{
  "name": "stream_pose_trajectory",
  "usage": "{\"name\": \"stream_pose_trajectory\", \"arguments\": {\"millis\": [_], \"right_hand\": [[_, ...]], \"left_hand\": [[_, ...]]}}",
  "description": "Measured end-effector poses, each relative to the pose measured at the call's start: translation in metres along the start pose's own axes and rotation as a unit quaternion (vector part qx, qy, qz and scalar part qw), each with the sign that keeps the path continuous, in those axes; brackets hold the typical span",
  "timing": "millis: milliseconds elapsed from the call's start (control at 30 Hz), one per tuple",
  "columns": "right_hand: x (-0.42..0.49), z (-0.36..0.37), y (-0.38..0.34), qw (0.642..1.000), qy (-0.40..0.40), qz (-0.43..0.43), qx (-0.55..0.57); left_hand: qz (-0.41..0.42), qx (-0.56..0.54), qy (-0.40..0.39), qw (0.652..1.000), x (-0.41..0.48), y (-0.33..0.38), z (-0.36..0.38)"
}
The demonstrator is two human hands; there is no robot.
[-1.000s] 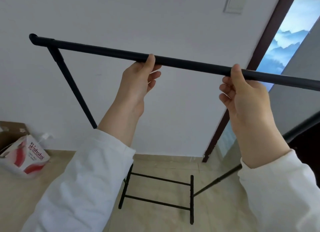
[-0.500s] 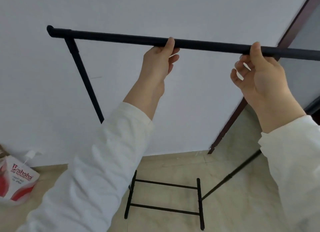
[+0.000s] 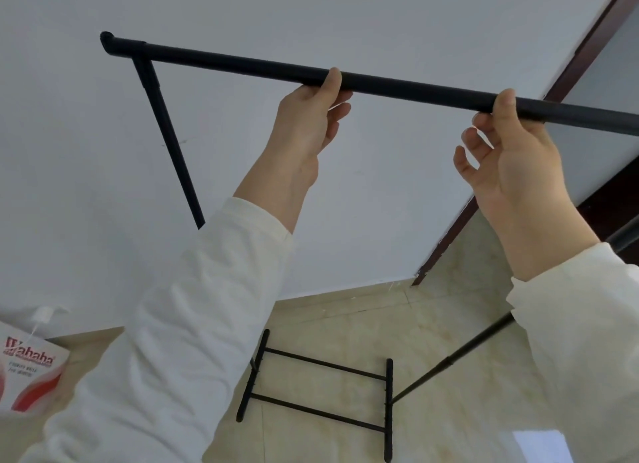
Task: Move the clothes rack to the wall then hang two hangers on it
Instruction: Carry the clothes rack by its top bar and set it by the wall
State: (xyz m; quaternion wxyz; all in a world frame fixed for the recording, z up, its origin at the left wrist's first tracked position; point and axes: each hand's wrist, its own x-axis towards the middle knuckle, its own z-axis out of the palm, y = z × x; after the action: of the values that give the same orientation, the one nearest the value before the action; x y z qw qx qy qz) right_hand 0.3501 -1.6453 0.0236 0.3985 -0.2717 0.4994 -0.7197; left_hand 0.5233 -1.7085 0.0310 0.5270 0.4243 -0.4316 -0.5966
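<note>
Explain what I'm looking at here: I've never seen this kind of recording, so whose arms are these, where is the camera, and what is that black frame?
There is one view, taken from a wide-angle camera worn on a person's head, looking forward and down, so the arms reaching into the picture are the wearer's own, in white sleeves. There is no robot.

The black frame is a clothes rack. The left hand and the right hand are both raised to its top bar: thumbs lie on the bar, while several fingers look loosened below it, so the grip seems light. No hangers are on the bar in this view.

The rack's foot stands on the tiled floor, close to the white wall. A dark door frame is on the right, and a red and white "Wahaha" carton sits at lower left.
</note>
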Motion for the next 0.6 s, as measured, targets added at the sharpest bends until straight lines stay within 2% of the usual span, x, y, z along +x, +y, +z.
{"name": "stream_pose_trajectory", "arguments": {"millis": [600], "right_hand": [[0.012, 0.023, 0.024, 0.999, -0.029, 0.029, 0.010]], "left_hand": [[-0.006, -0.005, 0.014, 1.000, 0.021, -0.006, -0.026]]}}
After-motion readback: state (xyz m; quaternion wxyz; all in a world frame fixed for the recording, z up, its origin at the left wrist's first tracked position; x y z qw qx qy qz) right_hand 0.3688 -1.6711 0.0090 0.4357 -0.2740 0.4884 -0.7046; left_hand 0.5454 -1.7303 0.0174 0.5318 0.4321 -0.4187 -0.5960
